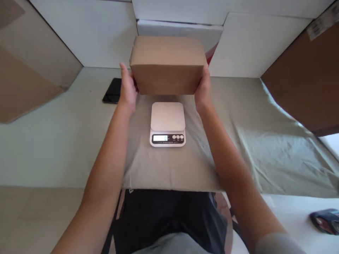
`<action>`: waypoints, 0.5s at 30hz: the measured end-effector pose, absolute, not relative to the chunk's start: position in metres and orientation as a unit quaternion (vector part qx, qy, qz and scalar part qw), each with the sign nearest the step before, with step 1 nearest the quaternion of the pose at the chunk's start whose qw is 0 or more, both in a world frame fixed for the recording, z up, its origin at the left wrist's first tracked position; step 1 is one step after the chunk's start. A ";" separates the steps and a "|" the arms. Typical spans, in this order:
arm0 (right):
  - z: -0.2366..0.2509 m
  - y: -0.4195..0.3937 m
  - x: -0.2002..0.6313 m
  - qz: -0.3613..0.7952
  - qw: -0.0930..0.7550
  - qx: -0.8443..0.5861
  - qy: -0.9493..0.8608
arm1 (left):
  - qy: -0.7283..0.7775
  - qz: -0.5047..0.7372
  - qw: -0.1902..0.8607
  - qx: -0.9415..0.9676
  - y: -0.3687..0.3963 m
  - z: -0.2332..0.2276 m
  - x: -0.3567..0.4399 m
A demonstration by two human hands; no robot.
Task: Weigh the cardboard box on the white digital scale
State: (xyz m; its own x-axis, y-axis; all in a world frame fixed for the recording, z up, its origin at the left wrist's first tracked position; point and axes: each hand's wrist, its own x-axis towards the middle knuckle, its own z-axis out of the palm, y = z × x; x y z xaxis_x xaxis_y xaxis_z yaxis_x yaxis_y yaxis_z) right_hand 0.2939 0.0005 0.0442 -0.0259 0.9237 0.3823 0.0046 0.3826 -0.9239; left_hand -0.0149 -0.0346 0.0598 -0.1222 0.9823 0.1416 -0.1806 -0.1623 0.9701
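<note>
A closed brown cardboard box (168, 76) is held up between my two hands, above and behind a white digital scale (167, 118). My left hand (128, 88) grips the box's left end, thumb pointing up and the other fingers partly hidden at its side. At the right end, my right hand (203, 90) presses against the lower corner, its fingers mostly hidden behind the box. Nothing rests on the scale's plate, and its lit display seems to read 0.
A black phone (112, 91) lies on the cloth-covered table (169, 169) beside my left wrist. White panels (87, 33) stand along the back. Large cardboard sheets (29, 67) rise at the left, and a brown carton (304, 81) at the right. A dark shoe (325, 220) is at lower right.
</note>
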 end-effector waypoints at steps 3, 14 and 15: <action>0.061 -0.050 0.297 0.368 0.615 -0.379 -0.586 | 0.418 0.609 0.433 0.516 -0.074 0.059 -0.018; 0.037 -0.189 0.313 0.383 0.596 -0.361 -0.606 | 0.435 0.667 0.338 0.501 -0.195 0.005 -0.006; 0.034 -0.192 0.312 0.386 0.593 -0.358 -0.609 | 0.432 0.674 0.336 0.496 -0.197 0.004 -0.005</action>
State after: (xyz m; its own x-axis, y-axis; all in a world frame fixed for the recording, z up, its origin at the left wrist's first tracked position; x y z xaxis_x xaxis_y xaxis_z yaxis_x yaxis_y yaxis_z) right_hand 0.3124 -0.1920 0.0335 -0.0391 0.8945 0.4453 -0.0222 0.4448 -0.8954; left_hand -0.0048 -0.1968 0.0038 -0.2824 0.8813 0.3789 -0.0238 -0.4013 0.9157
